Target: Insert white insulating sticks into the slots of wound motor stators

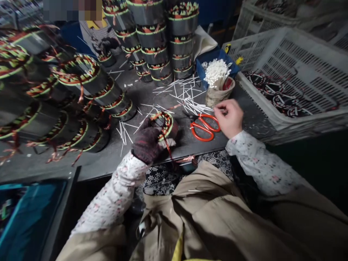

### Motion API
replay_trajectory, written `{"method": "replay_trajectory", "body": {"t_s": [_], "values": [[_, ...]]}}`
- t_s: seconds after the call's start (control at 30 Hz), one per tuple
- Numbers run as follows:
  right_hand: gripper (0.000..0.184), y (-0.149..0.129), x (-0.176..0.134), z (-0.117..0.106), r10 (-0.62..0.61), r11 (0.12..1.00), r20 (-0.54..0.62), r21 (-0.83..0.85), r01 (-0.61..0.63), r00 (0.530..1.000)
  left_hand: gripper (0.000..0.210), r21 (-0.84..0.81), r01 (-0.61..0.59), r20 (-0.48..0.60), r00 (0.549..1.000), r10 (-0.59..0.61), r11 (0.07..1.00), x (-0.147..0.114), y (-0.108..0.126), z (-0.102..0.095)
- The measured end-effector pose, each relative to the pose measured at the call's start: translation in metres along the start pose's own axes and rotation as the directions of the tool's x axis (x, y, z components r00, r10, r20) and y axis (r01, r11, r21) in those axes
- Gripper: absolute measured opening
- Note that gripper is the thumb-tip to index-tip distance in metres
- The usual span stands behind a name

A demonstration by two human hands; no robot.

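Note:
My left hand (147, 145), in a dark knitted glove, is wrapped round a motor stator (168, 127) just above the near table edge. The stator's ring shows green insulation and copper-coloured windings, and reddish leads hang from it. My bare right hand (231, 117) is closed in a pinch beside the heap of thin white sticks (194, 105). Whatever lies between its fingertips is too small to make out. Just left of that hand, red-handled scissors (202, 133) rest on the table, their handles close to the fingers.
Stacked stators (95, 85) crowd the left; more stacks (182, 47) stand at the back. A cup of white-tipped sticks (217, 96) sits by a blue bin (201, 65). On the right is a white crate (293, 119) holding wire coils. A co-worker's gloved hand (102, 45) shows behind.

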State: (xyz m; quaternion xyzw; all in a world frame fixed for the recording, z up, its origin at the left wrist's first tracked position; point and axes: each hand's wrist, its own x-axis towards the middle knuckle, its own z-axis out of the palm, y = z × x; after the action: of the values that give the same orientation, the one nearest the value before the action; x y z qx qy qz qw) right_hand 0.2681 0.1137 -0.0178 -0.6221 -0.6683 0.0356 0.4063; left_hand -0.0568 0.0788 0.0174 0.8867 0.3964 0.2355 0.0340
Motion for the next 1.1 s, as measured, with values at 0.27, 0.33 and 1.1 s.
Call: {"method": "replay_trajectory", "body": {"t_s": [0.27,0.33,1.1], "values": [[0.026,0.005,0.071,-0.013,0.008,0.99,0.05,-0.142,0.0,0.999,0.043,0.151,0.038,0.034,0.998,-0.043,0.988,-0.028,0.029,0.008],[0.021,0.011,0.068,-0.009,-0.032,0.999,-0.074,-0.042,0.029,0.997,0.046,0.068,0.098,-0.002,0.995,-0.098,0.993,-0.023,0.034,0.007],[0.026,-0.073,-0.113,-0.026,-0.478,0.714,0.196,0.654,0.249,0.857,0.042,0.214,-0.241,-0.159,0.947,0.278,0.947,-0.076,0.09,0.041]]}}
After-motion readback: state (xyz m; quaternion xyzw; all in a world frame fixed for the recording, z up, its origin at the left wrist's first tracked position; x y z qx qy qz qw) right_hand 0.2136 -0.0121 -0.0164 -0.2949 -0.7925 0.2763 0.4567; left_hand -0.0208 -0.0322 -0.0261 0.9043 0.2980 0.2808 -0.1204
